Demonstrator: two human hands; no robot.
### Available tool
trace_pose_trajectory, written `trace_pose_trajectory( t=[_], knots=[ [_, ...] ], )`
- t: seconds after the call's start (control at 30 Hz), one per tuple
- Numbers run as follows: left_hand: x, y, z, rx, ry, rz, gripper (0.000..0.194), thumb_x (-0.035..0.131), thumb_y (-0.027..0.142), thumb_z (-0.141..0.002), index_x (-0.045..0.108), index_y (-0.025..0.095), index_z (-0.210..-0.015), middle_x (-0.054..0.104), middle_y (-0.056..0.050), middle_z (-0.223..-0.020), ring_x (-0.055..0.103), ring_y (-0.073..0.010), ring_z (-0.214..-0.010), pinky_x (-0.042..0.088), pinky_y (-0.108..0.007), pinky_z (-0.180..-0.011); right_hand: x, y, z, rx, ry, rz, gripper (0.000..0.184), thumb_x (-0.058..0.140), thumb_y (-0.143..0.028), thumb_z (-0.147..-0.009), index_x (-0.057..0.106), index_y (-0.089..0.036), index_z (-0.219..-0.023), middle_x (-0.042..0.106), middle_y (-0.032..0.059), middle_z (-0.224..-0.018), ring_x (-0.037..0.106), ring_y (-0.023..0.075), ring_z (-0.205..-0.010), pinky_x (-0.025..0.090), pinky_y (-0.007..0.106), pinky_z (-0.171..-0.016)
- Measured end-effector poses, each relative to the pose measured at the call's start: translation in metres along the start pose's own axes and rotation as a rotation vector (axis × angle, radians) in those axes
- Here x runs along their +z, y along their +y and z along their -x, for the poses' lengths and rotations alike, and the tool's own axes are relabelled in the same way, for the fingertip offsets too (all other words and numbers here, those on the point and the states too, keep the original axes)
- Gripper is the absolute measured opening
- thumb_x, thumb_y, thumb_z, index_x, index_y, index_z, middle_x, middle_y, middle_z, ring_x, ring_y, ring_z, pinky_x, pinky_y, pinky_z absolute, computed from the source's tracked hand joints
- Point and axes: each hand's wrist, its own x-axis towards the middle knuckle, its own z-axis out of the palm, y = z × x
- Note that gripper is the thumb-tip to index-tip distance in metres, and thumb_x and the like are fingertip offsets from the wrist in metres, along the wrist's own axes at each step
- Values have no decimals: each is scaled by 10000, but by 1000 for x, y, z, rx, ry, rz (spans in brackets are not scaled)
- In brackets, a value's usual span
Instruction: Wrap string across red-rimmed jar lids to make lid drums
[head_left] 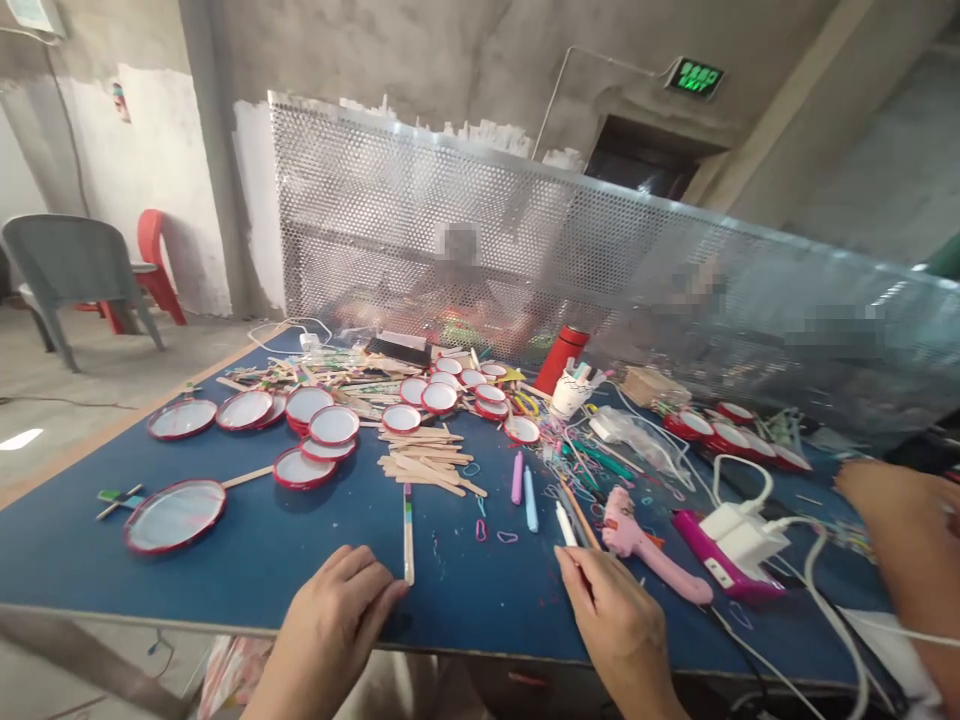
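Near the table's front edge, my left hand (pixel 341 610) is closed, with its fingertips on the near end of a wooden craft stick (pixel 409 540). The stick points away from me, and its far part is coloured purple, green and blue. My right hand (pixel 619 615) is closed around the lower end of a white marker pen (pixel 565 523). A purple marker (pixel 517 478) and a light blue marker (pixel 531 500) lie between the hands, farther back. Beyond the stick is a pile of plain craft sticks (pixel 427 458). Small rubber bands (pixel 481 530) lie nearby.
A pink glue gun (pixel 652 555) and a magenta power strip (pixel 724 560) with cables lie right. Red-rimmed white discs (pixel 174 515) stand left and back. A red bottle (pixel 562 358) and pen cup (pixel 571 393) are behind. Another person's arm (pixel 904 550) reaches in right.
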Motion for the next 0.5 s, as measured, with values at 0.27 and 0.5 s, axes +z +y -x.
trace_pose_trajectory(
  t=[0.27,0.5],
  knots=[
    [-1,-25,-32,-639,-158,469,463,369,615,-921,450,246,-653,428,83,-405,430,-129,-383,330,-216,-443,3,-2,-2,17,-79,23,394,407,-279,-1044,629,-209,-726,652,10,-603,643,149,-564,427,263,-610],
    [-13,-13,-14,-627,0,662,553,414,694,-893,410,224,-602,374,80,-487,322,-107,-477,288,-216,-493,2,-2,-3,-35,-45,8,360,445,-272,-1033,642,-191,-744,658,14,-607,643,148,-556,426,263,-628]
  ],
)
